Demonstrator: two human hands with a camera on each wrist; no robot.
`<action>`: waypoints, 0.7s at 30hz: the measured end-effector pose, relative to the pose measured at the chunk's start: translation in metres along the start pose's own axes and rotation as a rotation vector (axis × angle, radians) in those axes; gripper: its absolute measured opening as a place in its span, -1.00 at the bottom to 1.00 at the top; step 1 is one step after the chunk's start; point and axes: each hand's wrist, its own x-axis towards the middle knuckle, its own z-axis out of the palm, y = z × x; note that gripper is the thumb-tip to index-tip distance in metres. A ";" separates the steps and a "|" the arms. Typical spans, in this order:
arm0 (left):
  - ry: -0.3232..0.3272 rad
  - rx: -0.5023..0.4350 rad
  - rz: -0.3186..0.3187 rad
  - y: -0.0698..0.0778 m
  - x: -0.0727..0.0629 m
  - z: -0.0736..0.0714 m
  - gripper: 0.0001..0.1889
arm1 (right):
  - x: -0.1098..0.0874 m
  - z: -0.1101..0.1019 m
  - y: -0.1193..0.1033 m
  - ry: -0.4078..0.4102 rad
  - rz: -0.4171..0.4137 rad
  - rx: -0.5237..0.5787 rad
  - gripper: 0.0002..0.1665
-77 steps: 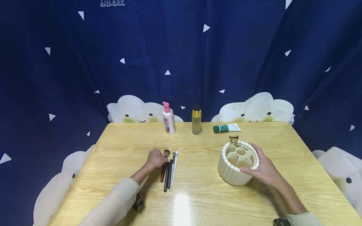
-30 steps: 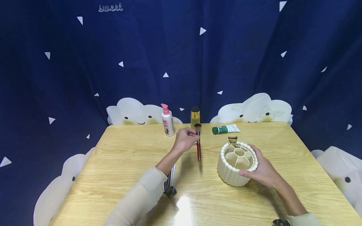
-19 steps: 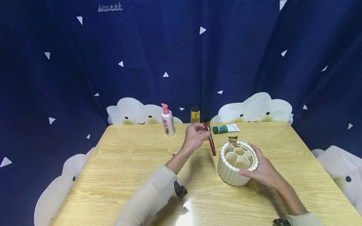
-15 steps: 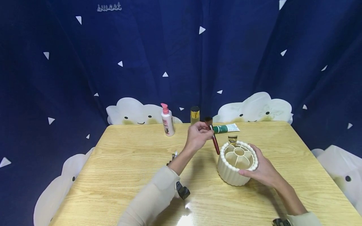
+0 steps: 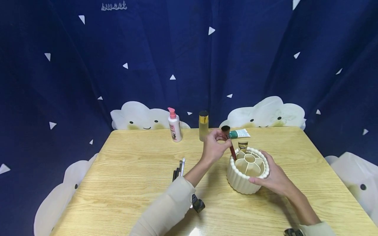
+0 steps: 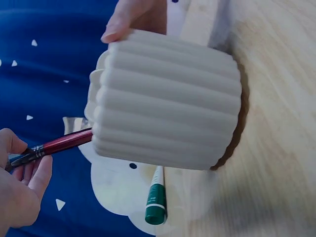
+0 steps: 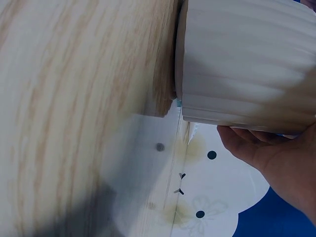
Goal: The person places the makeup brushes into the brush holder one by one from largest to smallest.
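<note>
Between thumb and fingers, my left hand [image 5: 215, 146] pinches a makeup brush [image 5: 232, 151] with a dark red handle and dark bristles pointing up. The handle's lower end dips inside the left rim of a cream ribbed holder [image 5: 243, 180] with petal-shaped compartments; the left wrist view shows the red handle [image 6: 69, 141] passing behind the rim. My right hand [image 5: 276, 175] grips the holder's right side, thumb over the near rim. A gold-coloured item [image 5: 243, 146] stands up in the holder's far compartment. Several more brushes [image 5: 179, 168] lie on the table, partly hidden by my left forearm.
Along the table's back stand a white pump bottle [image 5: 175, 128] with a pink top and a yellowish bottle [image 5: 203, 127] with a gold and black cap. A green and white tube [image 5: 240, 133] lies behind the holder. A dark blue curtain [image 5: 189, 59] hangs behind the table.
My left hand has picked the red-handled brush from the group and carried it rightwards; its handle end is now inside the holder's rim. The right hand and the holder stay in place.
</note>
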 end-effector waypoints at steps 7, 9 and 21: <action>-0.022 0.054 -0.007 -0.008 -0.006 0.004 -0.79 | -0.001 -0.001 -0.003 -0.001 -0.004 0.003 0.34; -0.035 0.078 -0.007 -0.010 -0.008 0.006 -0.80 | -0.001 -0.001 -0.003 -0.001 -0.008 0.008 0.34; -0.116 0.126 -0.052 -0.023 -0.019 0.011 -0.83 | 0.001 0.001 0.001 0.009 -0.023 0.011 0.32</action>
